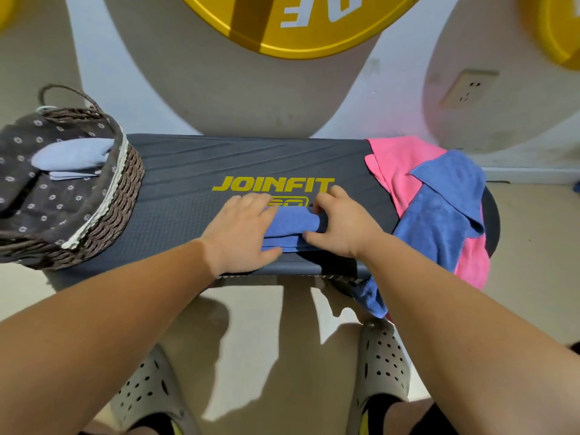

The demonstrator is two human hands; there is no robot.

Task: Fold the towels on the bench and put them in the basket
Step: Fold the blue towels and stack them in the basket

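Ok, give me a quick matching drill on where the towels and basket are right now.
Things: 1 pale blue towel; 2 small blue towel; 3 pink towel; 4 basket.
Places: A left end of the bench; B under the left hand and right hand; C right end, beneath a larger blue towel; D inside the basket.
Pairs: 1-D; 2-B; 3-C; 4-A.

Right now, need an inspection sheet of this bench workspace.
Surface: dark grey textured bench, yellow lettering.
Job's things: small blue towel half-folded mid-bench; loose blue towel over pink towel at right end; brown wicker basket at left end, holding pale blue folded towel.
Clutter: nothing seen.
Grippers: left hand presses small blue towel flat; right hand grips its fold.
Cables: nothing seen.
Surroundings: white wall socket, yellow round sign.
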